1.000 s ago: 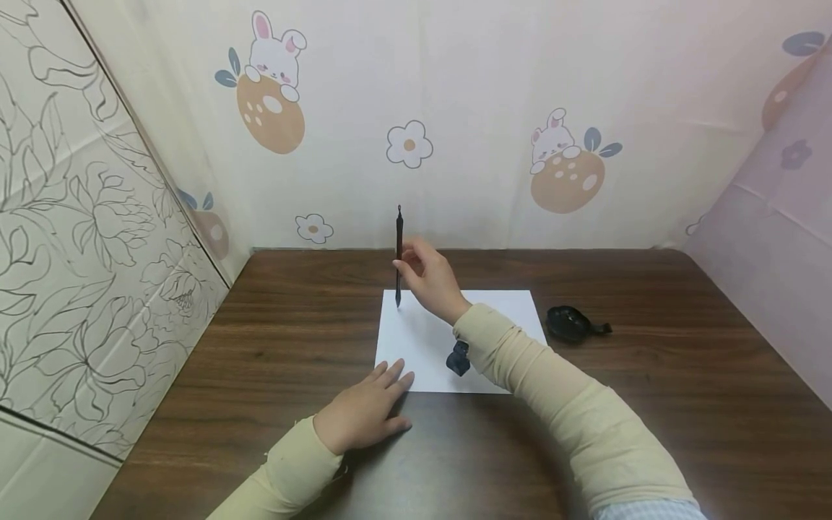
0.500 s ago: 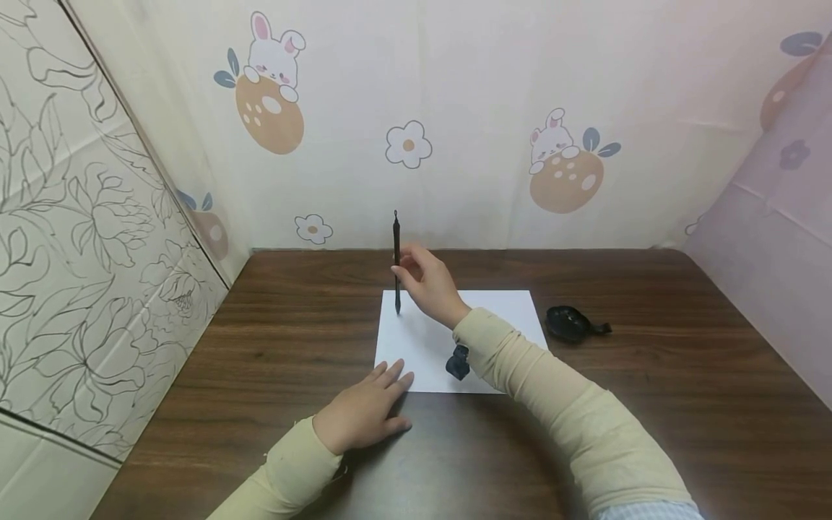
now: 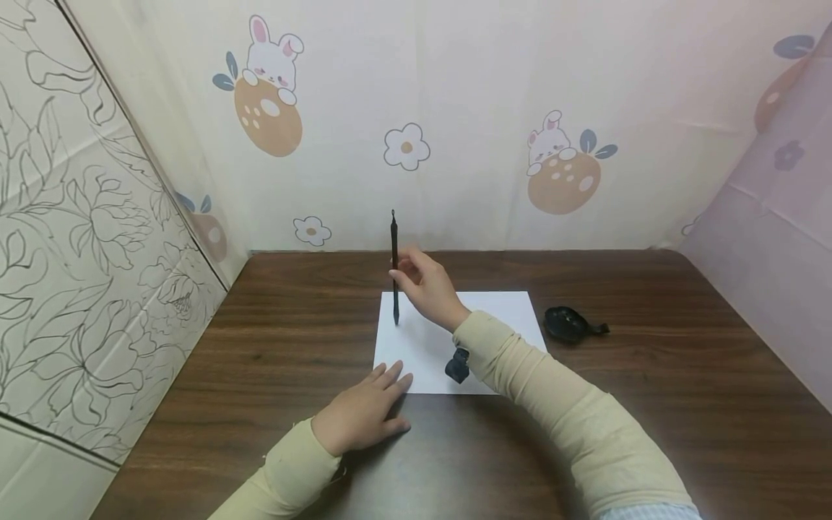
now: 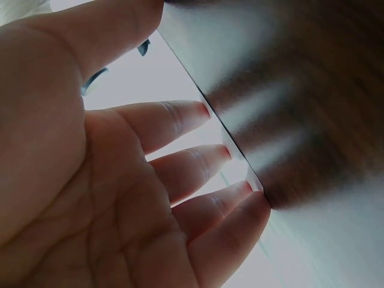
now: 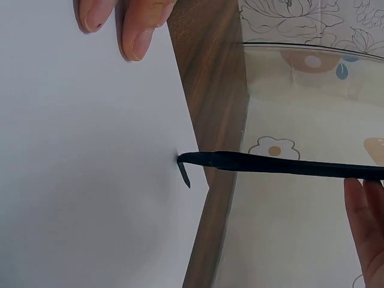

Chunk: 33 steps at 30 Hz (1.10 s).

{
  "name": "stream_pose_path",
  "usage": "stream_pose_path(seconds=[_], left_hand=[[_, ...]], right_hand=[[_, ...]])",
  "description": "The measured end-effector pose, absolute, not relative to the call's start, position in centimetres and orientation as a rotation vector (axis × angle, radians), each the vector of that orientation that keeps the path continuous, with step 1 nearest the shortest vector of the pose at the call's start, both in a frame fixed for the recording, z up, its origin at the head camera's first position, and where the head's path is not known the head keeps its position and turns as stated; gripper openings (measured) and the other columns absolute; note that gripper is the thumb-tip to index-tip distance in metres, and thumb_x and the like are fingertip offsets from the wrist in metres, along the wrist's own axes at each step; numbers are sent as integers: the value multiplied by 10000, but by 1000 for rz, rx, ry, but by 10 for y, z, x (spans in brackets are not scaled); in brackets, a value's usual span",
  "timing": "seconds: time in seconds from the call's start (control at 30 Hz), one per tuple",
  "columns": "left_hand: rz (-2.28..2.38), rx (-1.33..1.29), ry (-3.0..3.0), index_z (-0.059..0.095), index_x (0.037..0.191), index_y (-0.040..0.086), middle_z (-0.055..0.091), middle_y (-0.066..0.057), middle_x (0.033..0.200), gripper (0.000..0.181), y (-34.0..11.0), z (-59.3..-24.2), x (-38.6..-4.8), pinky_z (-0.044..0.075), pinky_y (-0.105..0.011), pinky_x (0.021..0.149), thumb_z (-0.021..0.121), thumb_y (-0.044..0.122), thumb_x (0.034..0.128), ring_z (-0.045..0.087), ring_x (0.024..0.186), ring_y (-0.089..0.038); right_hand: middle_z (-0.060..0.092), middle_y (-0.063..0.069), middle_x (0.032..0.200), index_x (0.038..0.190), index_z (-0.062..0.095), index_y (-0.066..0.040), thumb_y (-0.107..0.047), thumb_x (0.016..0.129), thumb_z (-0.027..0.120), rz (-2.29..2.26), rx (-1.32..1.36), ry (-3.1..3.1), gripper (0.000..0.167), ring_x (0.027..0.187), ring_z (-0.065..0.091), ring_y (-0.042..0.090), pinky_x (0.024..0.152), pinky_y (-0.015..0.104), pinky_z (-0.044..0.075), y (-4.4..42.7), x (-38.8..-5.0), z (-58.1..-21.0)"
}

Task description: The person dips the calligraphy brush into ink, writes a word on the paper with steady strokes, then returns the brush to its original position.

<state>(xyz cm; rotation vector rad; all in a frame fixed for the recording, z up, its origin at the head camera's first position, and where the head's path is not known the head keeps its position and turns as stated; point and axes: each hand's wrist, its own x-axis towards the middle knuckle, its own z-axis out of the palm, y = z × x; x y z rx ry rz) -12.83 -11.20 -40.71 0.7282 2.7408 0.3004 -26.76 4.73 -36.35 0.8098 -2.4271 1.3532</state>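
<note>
A dark brush (image 3: 394, 249) stands nearly upright in my right hand (image 3: 430, 287), pinched between thumb and fingers around its shaft. Its tip touches white paper (image 3: 481, 318) near the left side. In the right wrist view a short black stroke (image 5: 185, 173) runs from the tip of the brush (image 5: 258, 163) on the paper (image 5: 90, 180). My left hand (image 3: 364, 413) lies flat with fingers spread, fingertips resting on the paper's lower left corner. The left wrist view has the palm of that hand (image 4: 120, 180) and its extended fingers at the paper's edge.
A black leaf-shaped dish (image 3: 568, 324) with a short handle lies on the wooden table (image 3: 292, 310) right of the paper. A dark object (image 3: 458, 366) is at the right wrist, over the paper. Patterned cloth (image 3: 468, 87) hangs behind the table.
My right hand and the brush have moved slightly toward me and to the left, the tip going down along the paper. The left hand has stayed in place.
</note>
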Motion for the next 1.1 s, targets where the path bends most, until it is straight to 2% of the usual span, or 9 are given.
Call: stream_pose_path(seconds=[0.43,1.1], left_hand=[[323,735,2745,432,1488,154,334,-86,1594,673,-113,-406,-128,388,-553,1106,636,447,918,334,1458,-345],[327,734,2736,430,1489,158,327,-86,1598,672,-113,-405,-128,386,-548,1111,635,449,918,329,1461,-343]], right_hand=[[649,99,1069,1249,562,-75,-207,980,606,1400,783,-2463,304,926,654,204,787,339,579,47,-263,-363],[645,82,1014,1219,573,-75,-173,965,627,1471,814,-2475,277,843,656,172,714,259,587,49,-256,-361]])
